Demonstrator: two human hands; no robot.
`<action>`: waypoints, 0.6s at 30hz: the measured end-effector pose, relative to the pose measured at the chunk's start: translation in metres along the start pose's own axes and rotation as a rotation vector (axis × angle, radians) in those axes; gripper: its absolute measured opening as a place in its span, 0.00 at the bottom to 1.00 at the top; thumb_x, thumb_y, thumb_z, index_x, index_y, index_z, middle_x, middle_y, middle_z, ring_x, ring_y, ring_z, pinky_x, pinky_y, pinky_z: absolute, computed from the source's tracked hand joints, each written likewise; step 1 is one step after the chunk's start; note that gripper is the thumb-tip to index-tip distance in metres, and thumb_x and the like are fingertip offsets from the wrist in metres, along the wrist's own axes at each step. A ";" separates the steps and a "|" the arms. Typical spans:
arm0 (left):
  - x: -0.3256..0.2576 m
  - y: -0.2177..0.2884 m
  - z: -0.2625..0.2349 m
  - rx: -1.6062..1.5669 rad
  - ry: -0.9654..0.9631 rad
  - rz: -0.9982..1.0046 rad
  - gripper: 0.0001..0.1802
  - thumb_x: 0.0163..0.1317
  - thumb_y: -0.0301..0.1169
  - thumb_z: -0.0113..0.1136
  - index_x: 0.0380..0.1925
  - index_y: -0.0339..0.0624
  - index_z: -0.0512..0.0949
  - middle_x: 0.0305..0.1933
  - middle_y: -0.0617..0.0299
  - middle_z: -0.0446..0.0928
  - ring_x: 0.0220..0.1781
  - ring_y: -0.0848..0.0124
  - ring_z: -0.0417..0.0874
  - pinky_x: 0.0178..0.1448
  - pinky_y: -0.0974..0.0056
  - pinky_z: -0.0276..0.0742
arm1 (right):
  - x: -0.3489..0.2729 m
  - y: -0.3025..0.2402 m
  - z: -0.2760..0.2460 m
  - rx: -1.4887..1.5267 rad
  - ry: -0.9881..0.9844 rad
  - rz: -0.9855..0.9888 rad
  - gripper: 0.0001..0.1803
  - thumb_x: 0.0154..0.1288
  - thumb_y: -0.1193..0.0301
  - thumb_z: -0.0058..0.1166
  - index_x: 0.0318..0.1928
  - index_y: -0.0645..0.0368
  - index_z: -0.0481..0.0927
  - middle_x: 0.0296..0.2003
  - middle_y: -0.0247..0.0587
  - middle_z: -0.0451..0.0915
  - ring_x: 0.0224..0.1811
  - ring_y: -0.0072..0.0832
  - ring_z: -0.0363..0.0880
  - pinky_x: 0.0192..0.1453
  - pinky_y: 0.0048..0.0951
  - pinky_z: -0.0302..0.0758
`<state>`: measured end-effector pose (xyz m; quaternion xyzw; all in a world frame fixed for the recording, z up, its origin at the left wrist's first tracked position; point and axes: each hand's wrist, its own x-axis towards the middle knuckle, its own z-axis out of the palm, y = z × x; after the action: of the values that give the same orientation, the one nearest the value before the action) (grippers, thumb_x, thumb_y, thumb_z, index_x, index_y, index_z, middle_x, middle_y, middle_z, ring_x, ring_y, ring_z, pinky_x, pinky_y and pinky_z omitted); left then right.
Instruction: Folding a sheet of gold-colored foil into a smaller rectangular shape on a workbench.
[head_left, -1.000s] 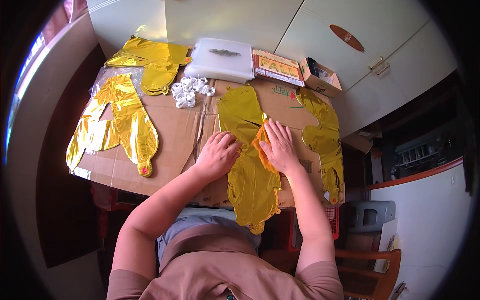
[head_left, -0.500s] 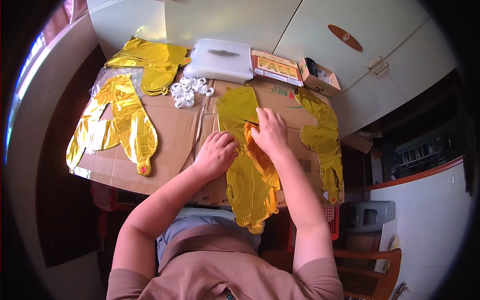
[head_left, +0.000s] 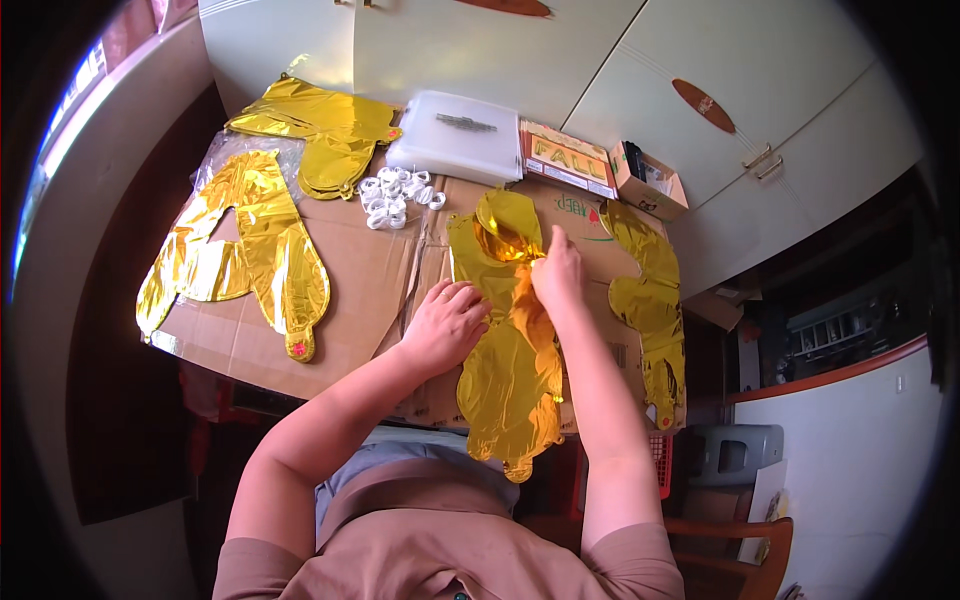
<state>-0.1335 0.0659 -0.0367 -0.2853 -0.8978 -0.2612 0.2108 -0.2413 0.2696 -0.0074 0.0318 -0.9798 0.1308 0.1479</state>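
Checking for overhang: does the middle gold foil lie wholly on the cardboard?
No: the near end of the middle gold foil sticks out past the cardboard.

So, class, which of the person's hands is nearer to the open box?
Right. The right hand grips the middle balloon, left of the open box and closer to the body; the left hand, on that balloon's left edge, lies farther left.

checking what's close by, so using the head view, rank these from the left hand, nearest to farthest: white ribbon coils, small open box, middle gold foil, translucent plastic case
From the left hand:
1. middle gold foil, touching it, toward the right
2. white ribbon coils, beyond it, slightly left
3. translucent plastic case, farther back
4. small open box, back right
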 end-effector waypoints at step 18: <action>0.001 -0.001 0.000 -0.014 -0.002 -0.001 0.18 0.60 0.35 0.65 0.50 0.45 0.81 0.52 0.58 0.77 0.62 0.59 0.75 0.72 0.51 0.66 | 0.007 -0.023 0.016 -0.315 0.066 -0.417 0.09 0.60 0.71 0.57 0.41 0.57 0.81 0.33 0.43 0.84 0.39 0.39 0.85 0.49 0.41 0.76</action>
<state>-0.1343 0.0656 -0.0364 -0.2868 -0.8962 -0.2673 0.2076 -0.2505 0.2431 -0.0142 0.2052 -0.9551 -0.0555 0.2066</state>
